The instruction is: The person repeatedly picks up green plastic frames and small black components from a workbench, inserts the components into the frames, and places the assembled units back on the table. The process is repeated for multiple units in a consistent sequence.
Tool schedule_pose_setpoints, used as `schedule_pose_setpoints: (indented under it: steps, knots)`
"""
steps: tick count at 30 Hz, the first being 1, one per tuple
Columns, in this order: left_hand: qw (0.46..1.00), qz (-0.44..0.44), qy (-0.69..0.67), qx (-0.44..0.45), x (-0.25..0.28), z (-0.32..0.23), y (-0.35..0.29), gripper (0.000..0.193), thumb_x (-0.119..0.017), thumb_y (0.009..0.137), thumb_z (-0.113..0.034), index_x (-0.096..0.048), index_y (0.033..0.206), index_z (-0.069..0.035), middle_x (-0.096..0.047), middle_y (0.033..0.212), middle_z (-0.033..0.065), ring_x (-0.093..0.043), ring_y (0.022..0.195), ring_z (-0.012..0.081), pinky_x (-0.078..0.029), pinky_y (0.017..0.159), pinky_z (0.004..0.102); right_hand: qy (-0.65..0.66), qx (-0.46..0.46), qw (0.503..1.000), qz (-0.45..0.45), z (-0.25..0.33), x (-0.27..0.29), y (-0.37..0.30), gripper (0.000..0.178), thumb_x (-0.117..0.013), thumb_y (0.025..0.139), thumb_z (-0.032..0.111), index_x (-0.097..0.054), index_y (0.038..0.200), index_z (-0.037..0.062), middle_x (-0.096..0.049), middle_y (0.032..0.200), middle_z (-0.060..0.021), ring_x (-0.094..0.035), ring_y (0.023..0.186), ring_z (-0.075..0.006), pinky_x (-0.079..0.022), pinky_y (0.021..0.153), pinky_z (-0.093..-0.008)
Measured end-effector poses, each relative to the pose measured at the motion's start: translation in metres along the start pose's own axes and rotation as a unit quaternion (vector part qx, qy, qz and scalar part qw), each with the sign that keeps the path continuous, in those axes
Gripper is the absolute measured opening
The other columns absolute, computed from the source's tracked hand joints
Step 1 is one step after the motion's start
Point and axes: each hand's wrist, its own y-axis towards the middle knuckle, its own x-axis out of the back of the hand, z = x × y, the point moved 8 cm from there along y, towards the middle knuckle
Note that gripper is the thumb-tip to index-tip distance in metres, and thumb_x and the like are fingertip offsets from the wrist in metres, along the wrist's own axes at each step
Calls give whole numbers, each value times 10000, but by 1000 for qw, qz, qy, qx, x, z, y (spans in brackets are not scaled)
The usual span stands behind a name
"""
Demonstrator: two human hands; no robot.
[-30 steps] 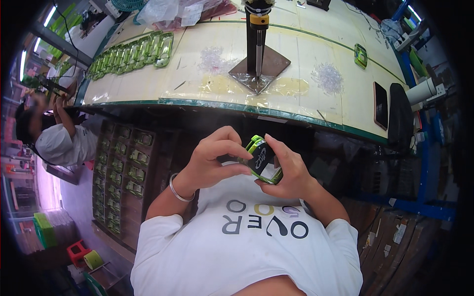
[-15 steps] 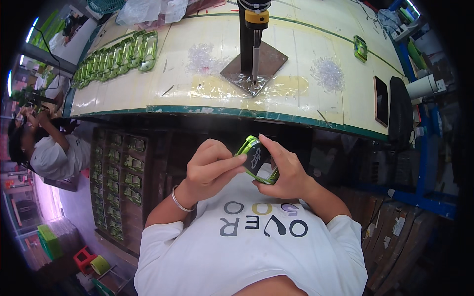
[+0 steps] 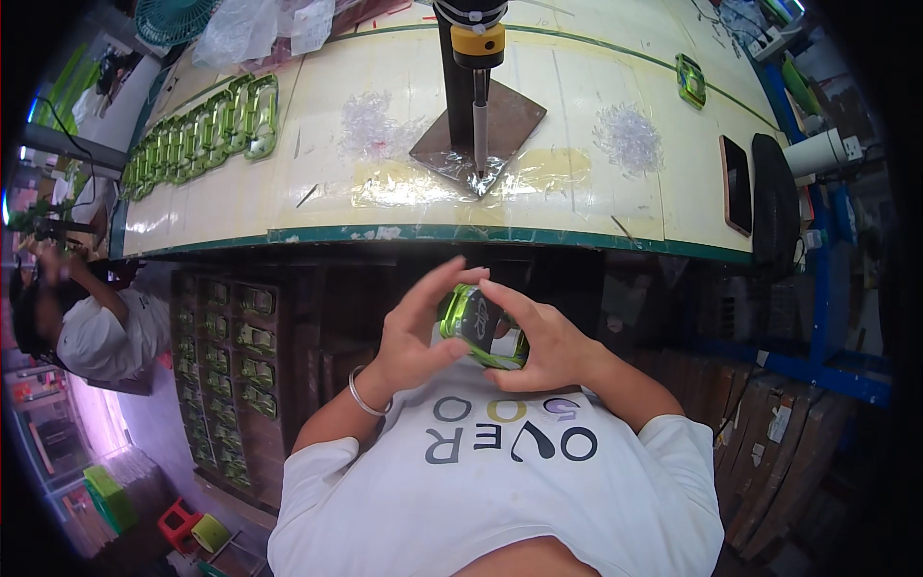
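In front of my chest, below the table edge, I hold a glossy green plastic shell with a black panel. My left hand has its left end between thumb and fingers. My right hand grips the opposite end, thumb underneath and fingertips along the upper edge. The shell is tilted, its black panel showing. Above, on the table, a powered screwdriver with a yellow collar hangs upright on a stand, its tip over a dark metal plate.
Similar green shells stand in a row at the table's left; another shell lies far right. Piles of small clear pieces flank the stand. A phone rests right. A brown tray of shells stands lower left, beyond it a co-worker.
My left hand has gone from fingertips on the panel to a spread grip around the shell's left end. The shell has moved slightly left and down and turned. The view has shifted a little.
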Motion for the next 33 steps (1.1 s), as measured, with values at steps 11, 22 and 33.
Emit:
schedule_pose_setpoints:
  steps: [11,22,33]
  knots:
    - [983,24,169,-64,3,0,13,643,-711,656,-214,-390,1145,54,-498,1084,184,-489,1013,232,-383,875,329,-167,84,980,-60,7,1,5,567,-690,617,194,-464,1135,155,-445,1095,-210,-556,840,-295,-486,626,-327]
    - [984,-28,-97,145,4,58,34,810,-716,557,-508,-354,1091,-20,-452,985,67,-490,873,140,-424,765,258,565,-237,775,-155,-62,-3,-4,652,-531,737,163,-208,1290,38,-494,1069,-176,-559,810,-198,-468,663,-260]
    - [970,3,-200,135,-12,34,73,1009,-797,482,-104,-165,1269,-60,-436,1108,104,-458,1034,212,-409,873,333,674,-186,677,-230,-66,17,42,480,-362,826,251,-221,1273,148,-472,1069,-231,-518,929,-282,-457,754,-351]
